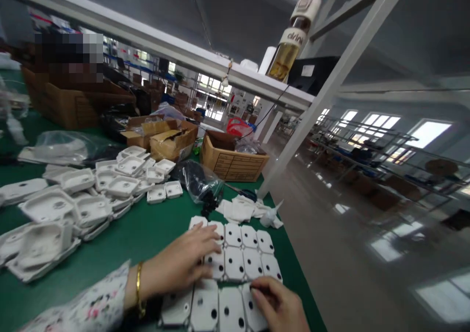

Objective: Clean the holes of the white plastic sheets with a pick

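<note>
White plastic plates (234,263) with cut corners lie in rows on the green table, most showing black round dots. My left hand (187,256) rests over the left part of these rows, fingers spread and holding nothing. My right hand (281,305) is at the near right plate (253,308), thumb and forefinger pinched together at its upper edge. A dark speck shows at those fingertips, too small to name. Beyond the rows sits a small heap of black pieces (210,203) beside a clear plastic bag (200,177).
Piled white trays (91,209) cover the table's left side. Cardboard boxes (235,163) stand at the back. Crumpled white cloth (238,209) and scissors (247,193) lie near the right edge. A bottle (288,50) stands on the overhead shelf. Another person is behind the far-left box.
</note>
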`<state>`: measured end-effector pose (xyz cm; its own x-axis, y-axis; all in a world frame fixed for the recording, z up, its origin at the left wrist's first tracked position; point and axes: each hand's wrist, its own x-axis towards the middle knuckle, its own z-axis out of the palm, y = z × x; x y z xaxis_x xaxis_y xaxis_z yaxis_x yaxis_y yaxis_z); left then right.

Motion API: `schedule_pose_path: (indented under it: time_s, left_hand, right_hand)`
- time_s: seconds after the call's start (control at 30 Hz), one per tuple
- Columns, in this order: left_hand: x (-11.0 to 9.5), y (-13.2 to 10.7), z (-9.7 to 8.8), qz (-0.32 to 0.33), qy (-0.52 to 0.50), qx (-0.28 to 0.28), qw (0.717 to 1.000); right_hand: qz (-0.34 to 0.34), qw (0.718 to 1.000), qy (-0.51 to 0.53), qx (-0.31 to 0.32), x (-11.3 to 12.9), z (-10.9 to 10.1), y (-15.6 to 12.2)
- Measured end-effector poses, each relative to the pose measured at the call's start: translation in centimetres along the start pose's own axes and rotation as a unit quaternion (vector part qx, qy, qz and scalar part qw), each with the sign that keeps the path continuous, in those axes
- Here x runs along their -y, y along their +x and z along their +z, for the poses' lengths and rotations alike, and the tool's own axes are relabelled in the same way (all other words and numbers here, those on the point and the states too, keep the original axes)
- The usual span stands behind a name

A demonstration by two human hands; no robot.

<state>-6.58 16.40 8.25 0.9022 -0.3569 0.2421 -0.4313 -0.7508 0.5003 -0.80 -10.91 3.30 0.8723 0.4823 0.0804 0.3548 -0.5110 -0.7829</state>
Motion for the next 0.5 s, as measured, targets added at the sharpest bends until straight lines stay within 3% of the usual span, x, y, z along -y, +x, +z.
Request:
schedule_pose_path:
  time_s: [0.1, 0.27, 0.4, 0.5]
  left_hand:
    - [0.1, -3.4, 0.1, -0.056, -0.016, -0.098, 0.994]
    - [-0.5, -9.5, 3.8, -0.075, 0.037, -0.146, 0.986]
    - [-1.4, -11.1, 6.6, -0.066, 0.098, -0.18, 0.977]
    - [-1.6, -11.0, 7.4, -0.063, 0.108, -0.217, 0.968]
  right_hand:
    - [-0.057, 0.997, -0.013, 0.058, 3.0, 1.1, -0.1]
    - [-0.148, 0.983, -0.019, 0.11, 6.8, 5.5, 0.1]
    - [-0.248, 0.955, -0.117, 0.113, 7.7, 8.5, 0.4]
    - [-0.277, 0.93, -0.203, 0.133, 7.6, 9.1, 0.2]
